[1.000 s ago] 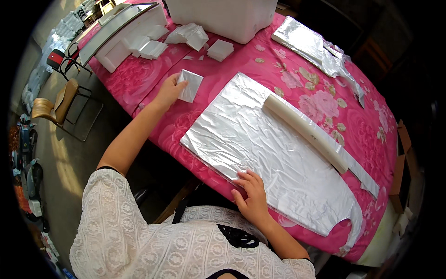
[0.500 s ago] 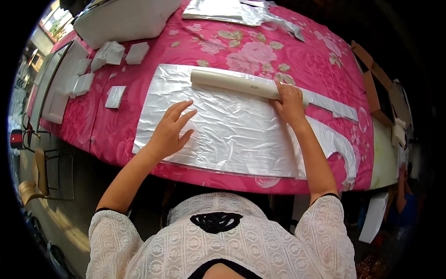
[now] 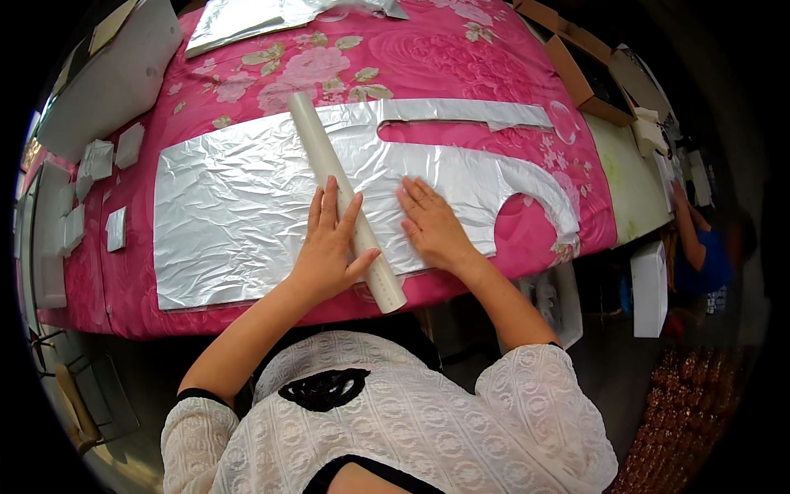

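A flat, silvery-white plastic carrier bag [image 3: 230, 214] lies crinkled on the table, its two handle strips at the right; it may be a stack. Across its middle rests a pale cream tube [image 3: 309, 136], slanting so that its near end sticks out past the table edge. My left hand [image 3: 329, 247] lies over the tube with fingers spread, not wrapped round it. Just right of the tube, my right hand [image 3: 436, 229] presses flat on the bag, fingers stretched out.
A pink flowered cloth covers the table [image 3: 461, 49]. More silvery bags [image 3: 234, 25] lie at the far side. Small folded white packets [image 3: 117, 229] and a white box [image 3: 115, 82] sit at the left. A brown carton [image 3: 588, 78] stands far right; beyond it is another person [image 3: 699, 255].
The tube has turned from lying along the bag's far side to slanting across it. My left hand has come onto the tube; my right hand has let go and lies on the bag.
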### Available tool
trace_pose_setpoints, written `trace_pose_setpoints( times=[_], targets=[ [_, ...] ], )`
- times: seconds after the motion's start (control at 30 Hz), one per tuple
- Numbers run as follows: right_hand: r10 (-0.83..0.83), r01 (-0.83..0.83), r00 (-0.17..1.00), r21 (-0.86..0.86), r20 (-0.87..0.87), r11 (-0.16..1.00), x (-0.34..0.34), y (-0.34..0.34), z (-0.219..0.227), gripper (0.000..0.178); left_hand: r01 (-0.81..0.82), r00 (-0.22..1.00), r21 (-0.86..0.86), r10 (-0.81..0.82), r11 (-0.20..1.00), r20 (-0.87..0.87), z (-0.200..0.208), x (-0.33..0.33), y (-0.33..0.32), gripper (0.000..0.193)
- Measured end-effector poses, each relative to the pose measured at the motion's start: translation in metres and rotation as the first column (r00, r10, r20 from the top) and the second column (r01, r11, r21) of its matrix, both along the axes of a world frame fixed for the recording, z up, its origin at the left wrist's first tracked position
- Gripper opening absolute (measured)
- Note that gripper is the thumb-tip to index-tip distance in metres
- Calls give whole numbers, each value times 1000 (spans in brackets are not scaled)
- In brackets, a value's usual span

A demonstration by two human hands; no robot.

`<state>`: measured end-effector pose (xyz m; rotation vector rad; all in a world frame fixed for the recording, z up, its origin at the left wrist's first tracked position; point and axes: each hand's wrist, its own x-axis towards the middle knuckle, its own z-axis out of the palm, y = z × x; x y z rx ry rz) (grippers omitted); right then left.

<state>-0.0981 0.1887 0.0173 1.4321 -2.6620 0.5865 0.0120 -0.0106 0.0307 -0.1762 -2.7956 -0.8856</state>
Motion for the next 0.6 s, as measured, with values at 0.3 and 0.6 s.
trace_pose_setpoints(
  times=[0.3,0.6],
  targets=[
    [-655,636,742,-159,-143,755,-111,203,-17,32,172,984,-58,-169,983,51,12,-6,37,66],
    [-649,534,722,-401,-242,744,-52,128,40,16,209,978,-70,-208,975,18,14,-6,46,63]
  ],
)
